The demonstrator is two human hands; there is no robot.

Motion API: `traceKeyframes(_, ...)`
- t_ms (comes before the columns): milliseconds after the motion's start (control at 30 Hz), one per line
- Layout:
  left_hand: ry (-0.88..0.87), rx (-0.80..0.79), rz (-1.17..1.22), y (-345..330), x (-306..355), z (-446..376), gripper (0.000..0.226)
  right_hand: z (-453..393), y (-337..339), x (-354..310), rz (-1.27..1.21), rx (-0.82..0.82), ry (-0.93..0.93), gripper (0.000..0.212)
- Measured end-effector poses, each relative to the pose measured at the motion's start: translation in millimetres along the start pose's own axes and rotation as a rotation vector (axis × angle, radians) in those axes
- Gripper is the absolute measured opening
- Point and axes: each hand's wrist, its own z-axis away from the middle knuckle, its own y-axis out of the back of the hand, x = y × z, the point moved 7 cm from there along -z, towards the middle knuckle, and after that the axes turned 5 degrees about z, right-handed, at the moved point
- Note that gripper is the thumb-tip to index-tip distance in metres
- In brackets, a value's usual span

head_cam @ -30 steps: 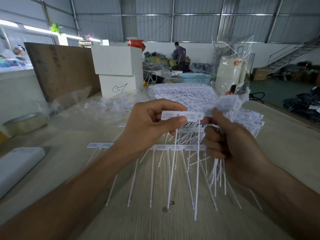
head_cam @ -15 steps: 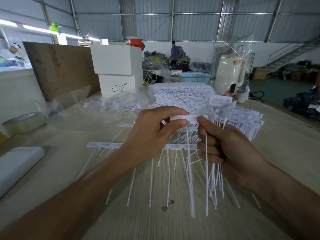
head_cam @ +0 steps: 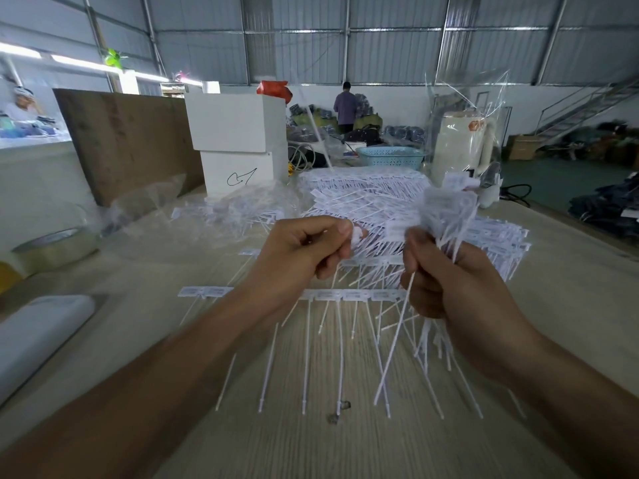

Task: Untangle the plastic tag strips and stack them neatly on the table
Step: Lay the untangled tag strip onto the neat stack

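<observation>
My right hand (head_cam: 449,285) grips a tangled bunch of white plastic tag strips (head_cam: 446,209), heads blurred above the fist, thin tails hanging below. My left hand (head_cam: 304,257) pinches the head of one tag strip (head_cam: 356,235) between thumb and forefinger, a short way left of the bunch. On the wooden table (head_cam: 570,305) below my hands lies a row of laid-out tag strips (head_cam: 345,295), heads in line and tails pointing toward me. A large heap of loose tag strips (head_cam: 363,191) covers the table behind my hands.
A roll of tape (head_cam: 52,247) and a white flat object (head_cam: 34,333) lie at the left. Clear plastic bags (head_cam: 155,205), two stacked white boxes (head_cam: 238,143), a brown board (head_cam: 128,140), a blue basket (head_cam: 390,157) and a wrapped white appliance (head_cam: 463,146) stand behind. A person (head_cam: 345,105) works far back.
My hands have pulled apart. The left hand has drawn one tag strip leftward out of the bunch, and the right hand has lifted the bunch slightly.
</observation>
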Motion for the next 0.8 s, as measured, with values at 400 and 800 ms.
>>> traceKeyframes(400,-0.168,-0.110,-0.210,-13.0,15.6,1.5,0.030,-3.3,-0.4,26.0,-0.121,-0.004,-0.215,0.031)
traceKeyframes(800,-0.361,0.000,-0.431,-20.8,32.5,8.2,0.026,2.8,-17.7,19.7,0.004,-0.163,-0.140,0.038)
